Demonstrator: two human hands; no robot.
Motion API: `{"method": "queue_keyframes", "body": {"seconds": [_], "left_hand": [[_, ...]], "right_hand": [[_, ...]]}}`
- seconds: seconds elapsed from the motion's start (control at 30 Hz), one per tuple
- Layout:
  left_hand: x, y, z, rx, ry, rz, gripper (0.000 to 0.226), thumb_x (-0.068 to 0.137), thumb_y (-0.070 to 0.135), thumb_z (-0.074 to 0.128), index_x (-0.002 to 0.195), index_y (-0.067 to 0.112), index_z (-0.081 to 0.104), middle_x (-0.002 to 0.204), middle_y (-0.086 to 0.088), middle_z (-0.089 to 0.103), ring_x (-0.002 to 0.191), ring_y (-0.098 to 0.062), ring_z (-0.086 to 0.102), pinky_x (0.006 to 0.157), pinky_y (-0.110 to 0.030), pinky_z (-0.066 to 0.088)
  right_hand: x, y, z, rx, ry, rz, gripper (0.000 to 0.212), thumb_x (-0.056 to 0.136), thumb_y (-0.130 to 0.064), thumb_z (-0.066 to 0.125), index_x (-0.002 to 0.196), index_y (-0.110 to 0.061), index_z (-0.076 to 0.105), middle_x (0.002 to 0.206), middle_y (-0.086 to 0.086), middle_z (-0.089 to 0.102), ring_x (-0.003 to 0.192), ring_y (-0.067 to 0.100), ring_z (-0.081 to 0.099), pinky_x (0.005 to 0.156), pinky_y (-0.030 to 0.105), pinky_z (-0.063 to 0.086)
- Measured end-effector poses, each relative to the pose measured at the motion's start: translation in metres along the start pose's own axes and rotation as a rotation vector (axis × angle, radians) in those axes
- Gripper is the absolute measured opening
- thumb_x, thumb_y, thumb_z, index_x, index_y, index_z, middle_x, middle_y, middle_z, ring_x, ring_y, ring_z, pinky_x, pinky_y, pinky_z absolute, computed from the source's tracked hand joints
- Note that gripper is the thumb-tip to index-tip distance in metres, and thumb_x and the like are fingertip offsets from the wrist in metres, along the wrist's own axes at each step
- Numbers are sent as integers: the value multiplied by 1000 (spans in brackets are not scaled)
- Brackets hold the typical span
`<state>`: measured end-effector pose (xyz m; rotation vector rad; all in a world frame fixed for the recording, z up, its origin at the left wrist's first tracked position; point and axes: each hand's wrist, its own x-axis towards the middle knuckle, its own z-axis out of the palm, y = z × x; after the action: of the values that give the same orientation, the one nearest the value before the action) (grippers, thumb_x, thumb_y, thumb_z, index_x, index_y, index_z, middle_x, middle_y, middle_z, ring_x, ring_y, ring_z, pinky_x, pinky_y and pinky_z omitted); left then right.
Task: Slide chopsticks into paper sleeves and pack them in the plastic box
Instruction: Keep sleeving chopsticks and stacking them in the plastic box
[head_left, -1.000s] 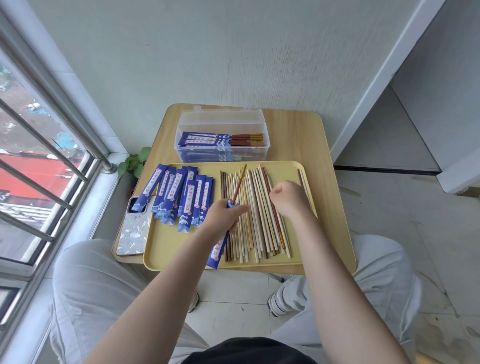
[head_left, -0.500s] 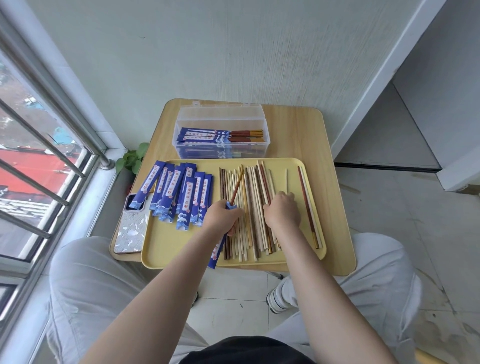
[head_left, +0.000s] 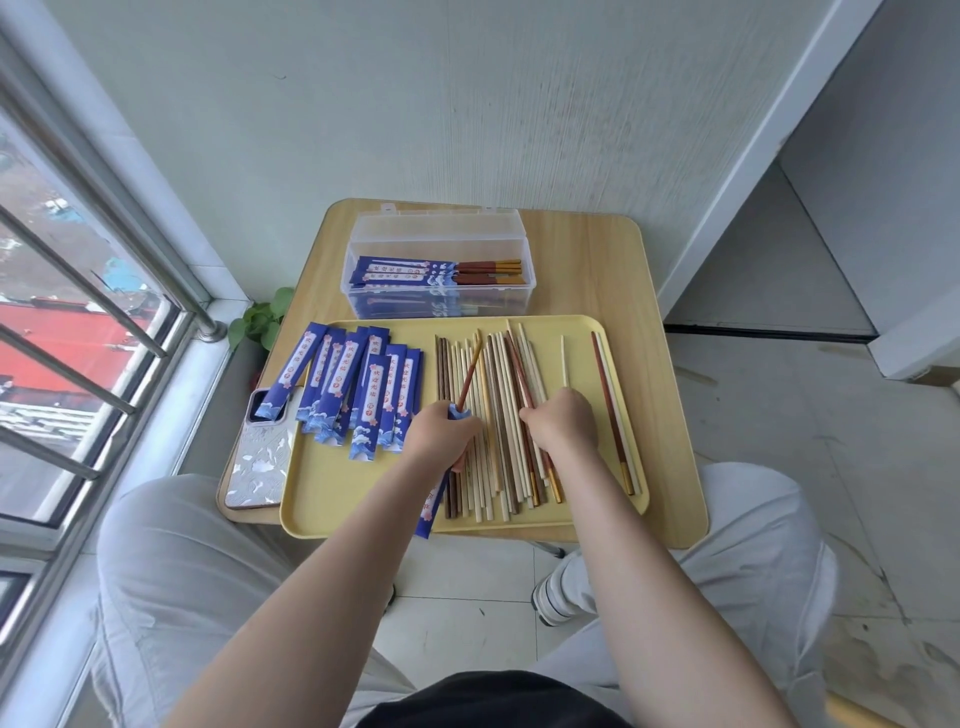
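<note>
The left hand (head_left: 441, 431) grips a blue paper sleeve (head_left: 432, 506) with a reddish chopstick (head_left: 470, 374) slid partly in, over the yellow tray (head_left: 332, 499). The right hand (head_left: 563, 423) curls its grip round a pale chopstick (head_left: 563, 361) among the loose chopsticks (head_left: 498, 415) on the tray. Empty sleeves (head_left: 358, 387), printed with white Chinese characters too small to read, lie on the tray's left. Behind, the clear plastic box (head_left: 441, 304) holds sleeved pairs on the counter (head_left: 587, 265). A phone (head_left: 260, 457) lies beside the tray.
</note>
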<state>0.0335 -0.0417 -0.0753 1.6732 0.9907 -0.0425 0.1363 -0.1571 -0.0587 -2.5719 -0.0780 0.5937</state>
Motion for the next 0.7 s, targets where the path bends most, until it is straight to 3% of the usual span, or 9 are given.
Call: {"method": "queue_keyframes", "body": {"seconds": [0.07,0.17,0.27,0.33,0.47,0.53,0.7], "left_hand": [[-1,0,-1,-21,-5,2,15,94,20,64,97,7,60,65,-5,57,40,-11,49,47,-26,48],[-3,-1,-5,-62,-20,12,18,93,19,64,99,2,60,60,-4,55,39,-12,48,50,-29,50],[-3,0,-9,-111,-41,19,19,93,20,64,97,3,58,57,-3,54,40,-15,49,59,-35,53],[-5,2,-12,-134,-55,30,20,93,23,65,94,5,56,56,-3,55,41,-17,50,63,-38,53],[-11,8,-17,-174,-28,60,20,92,23,68,86,10,54,59,-3,57,42,-17,51,50,-29,48],[-13,11,-20,-178,-19,73,23,92,22,69,84,10,51,61,-4,56,41,-16,51,45,-26,45],[-15,18,-24,-136,-16,104,21,91,16,69,81,11,52,61,-5,55,40,-12,49,45,-21,46]], "right_hand": [[1,1,1,31,10,-9,24,93,-27,68,104,-6,67,96,6,70,78,23,69,60,29,56],[-2,-2,-3,79,45,-80,19,95,-25,64,91,-7,69,80,3,67,61,15,61,47,22,42],[-7,-11,-16,177,69,-206,6,96,-19,61,100,-15,60,82,-2,62,60,11,54,48,22,36],[-11,-16,-25,278,46,-316,12,98,-16,57,107,-24,55,82,-1,62,56,13,51,47,23,37],[-18,-29,-40,501,-86,-379,24,99,-12,49,105,-25,68,86,-1,69,63,8,55,47,15,41],[-23,-36,-47,696,-189,-330,30,97,-5,46,104,-20,71,87,3,74,66,11,60,51,19,41],[-27,-47,-58,894,-218,-401,13,99,-11,56,110,-12,64,89,5,77,70,17,67,50,21,44]]}}
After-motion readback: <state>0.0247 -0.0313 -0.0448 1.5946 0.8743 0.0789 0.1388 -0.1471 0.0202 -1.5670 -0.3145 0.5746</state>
